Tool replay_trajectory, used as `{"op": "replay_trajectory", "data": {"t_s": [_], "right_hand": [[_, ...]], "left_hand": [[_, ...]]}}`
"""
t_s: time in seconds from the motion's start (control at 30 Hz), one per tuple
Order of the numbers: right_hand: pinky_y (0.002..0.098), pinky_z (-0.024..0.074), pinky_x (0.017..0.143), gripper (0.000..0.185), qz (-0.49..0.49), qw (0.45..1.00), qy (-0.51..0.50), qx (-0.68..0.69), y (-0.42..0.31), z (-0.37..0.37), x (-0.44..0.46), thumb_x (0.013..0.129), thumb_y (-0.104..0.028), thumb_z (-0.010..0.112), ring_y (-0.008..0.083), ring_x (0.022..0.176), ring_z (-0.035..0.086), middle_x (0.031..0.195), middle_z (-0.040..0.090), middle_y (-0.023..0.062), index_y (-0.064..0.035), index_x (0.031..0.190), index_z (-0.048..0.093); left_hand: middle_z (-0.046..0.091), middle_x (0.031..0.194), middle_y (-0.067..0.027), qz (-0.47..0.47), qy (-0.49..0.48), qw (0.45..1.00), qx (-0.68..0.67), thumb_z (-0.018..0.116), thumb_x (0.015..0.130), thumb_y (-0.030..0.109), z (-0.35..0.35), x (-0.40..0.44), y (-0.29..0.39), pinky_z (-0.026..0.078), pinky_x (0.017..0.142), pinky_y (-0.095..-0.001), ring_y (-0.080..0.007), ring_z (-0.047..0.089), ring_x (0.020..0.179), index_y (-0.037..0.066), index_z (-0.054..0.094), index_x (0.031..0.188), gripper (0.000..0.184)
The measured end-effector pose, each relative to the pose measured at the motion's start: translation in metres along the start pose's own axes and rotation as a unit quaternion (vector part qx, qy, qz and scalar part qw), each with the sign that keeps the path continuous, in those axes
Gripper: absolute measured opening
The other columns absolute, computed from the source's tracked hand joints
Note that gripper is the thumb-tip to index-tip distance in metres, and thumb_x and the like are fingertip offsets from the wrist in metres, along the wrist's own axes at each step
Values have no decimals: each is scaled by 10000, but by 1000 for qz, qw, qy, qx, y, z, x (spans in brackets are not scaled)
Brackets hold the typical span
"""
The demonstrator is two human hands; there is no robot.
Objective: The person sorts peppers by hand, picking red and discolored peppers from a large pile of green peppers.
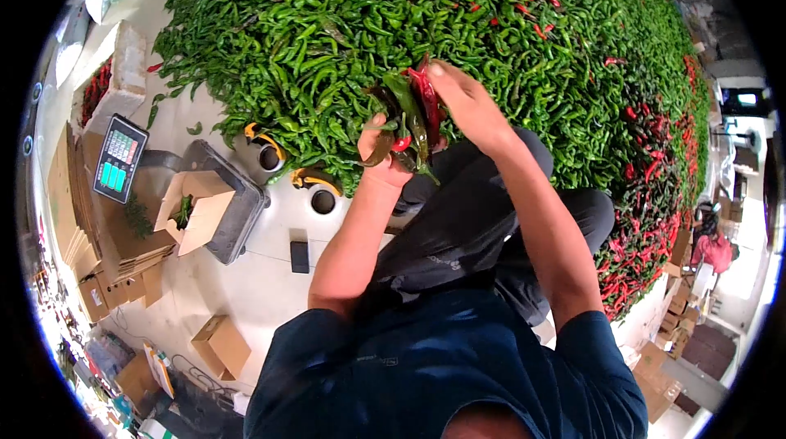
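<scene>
At the far left I have a white foam box with red peppers inside, and below it a scale display lit green. Next comes the scale's dark platform, carrying an open carton with something green in it. On the pale floor to its right I see two yellow-and-black tools with round openings (tape dispensers, at a guess), close by the pile's edge, and a flat dark object just below them.

Then I get to the left hand, curled round a loose bunch of peppers, green and dark with a spot of red, held up in front of the big green pile. Right beside it, the right hand has its thumb near the top of a red pepper at the bunch's right side; its fingers are mostly hidden from me, so I can't tell whether it pinches that one. Further right, many red peppers show along the pile.
</scene>
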State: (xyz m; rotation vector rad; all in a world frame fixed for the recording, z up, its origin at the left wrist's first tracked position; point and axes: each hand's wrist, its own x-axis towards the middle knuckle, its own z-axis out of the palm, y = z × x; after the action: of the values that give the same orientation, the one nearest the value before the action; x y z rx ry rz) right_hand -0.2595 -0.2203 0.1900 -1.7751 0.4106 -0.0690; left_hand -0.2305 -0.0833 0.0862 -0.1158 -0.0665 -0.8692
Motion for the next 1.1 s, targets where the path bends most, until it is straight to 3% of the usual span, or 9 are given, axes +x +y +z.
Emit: {"op": "replay_trajectory", "data": {"t_s": [0.17, 0.33, 0.53, 0.67, 0.73, 0.8, 0.93, 1.0, 1.1], "right_hand": [[321, 473, 949, 595, 48, 995, 84, -4, 21, -51, -24, 960, -303, 606, 212, 1111, 610, 1265, 604, 186, 82, 1379, 434], [306, 536, 777, 355, 20, 981, 173, 81, 47, -87, -50, 978, -161, 576, 181, 891, 652, 1088, 663, 126, 52, 1259, 540], [280, 500, 760, 310, 7, 980, 131, -152, 46, -63, -54, 951, -139, 619, 140, 859, 619, 977, 673, 88, 47, 1198, 591], [307, 507, 779, 318, 7, 959, 93, -267, 14, -43, -53, 932, -136, 632, 158, 856, 629, 948, 682, 110, 60, 1180, 599], [329, 516, 766, 326, 0, 964, 71, -258, 3, -36, -52, 920, -130, 636, 184, 838, 645, 930, 685, 130, 56, 1185, 598], [330, 518, 758, 329, 2, 960, 61, -273, 4, -37, -51, 911, -128, 646, 186, 840, 652, 932, 689, 139, 58, 1178, 598], [326, 522, 744, 335, 10, 964, 77, -253, 9, -42, -43, 900, -129, 655, 185, 840, 662, 925, 692, 140, 57, 1174, 598], [327, 524, 738, 341, 11, 970, 97, -225, 9, -39, -48, 895, -124, 657, 181, 836, 663, 918, 692, 133, 51, 1181, 597], [343, 534, 722, 309, -47, 959, 73, -271, 11, -33, -55, 889, -103, 652, 236, 802, 677, 906, 686, 156, 31, 1162, 600]], "left_hand": [[529, 1339, -253, 38, -28, 999, -26, 671, 828, 373, -20, -1, 31, 566, 828, -577, -396, 597, 1135, 70, 377, 1460, 760], [557, 1352, -161, 114, 85, 990, 5, 672, 824, 434, -67, -25, 70, 555, 848, -509, -331, 594, 1159, 115, 453, 1419, 709], [627, 1214, -112, 231, 83, 969, 3, 665, 800, 408, -75, -34, 126, 546, 801, -480, -312, 611, 1085, 155, 521, 1339, 612], [625, 1188, -106, 449, 131, 884, -9, 654, 832, 459, 14, 0, 257, 539, 857, -457, -291, 612, 1024, 114, 534, 1282, 580], [576, 1253, -112, 530, 71, 843, 59, 604, 873, 556, 84, 16, 376, 468, 968, -524, -278, 581, 1085, 111, 477, 1293, 625], [522, 1365, -112, 556, 223, 774, 205, 576, 850, 671, 140, 17, 489, 360, 1053, -599, -313, 479, 1278, 132, 331, 1449, 842], [528, 1120, -85, 540, 339, 712, 294, 526, 897, 473, 124, -6, 586, 377, 851, -485, -262, 488, 1028, 117, 407, 1190, 477], [531, 997, -71, 498, 293, 741, 343, 501, 920, 375, 55, -9, 574, 385, 750, -427, -236, 493, 902, 109, 445, 1060, 306], [536, 813, -51, 211, -131, 871, 423, 464, 955, 227, -139, -19, 519, 398, 599, -341, -197, 500, 715, 98, 501, 866, 161]]}}
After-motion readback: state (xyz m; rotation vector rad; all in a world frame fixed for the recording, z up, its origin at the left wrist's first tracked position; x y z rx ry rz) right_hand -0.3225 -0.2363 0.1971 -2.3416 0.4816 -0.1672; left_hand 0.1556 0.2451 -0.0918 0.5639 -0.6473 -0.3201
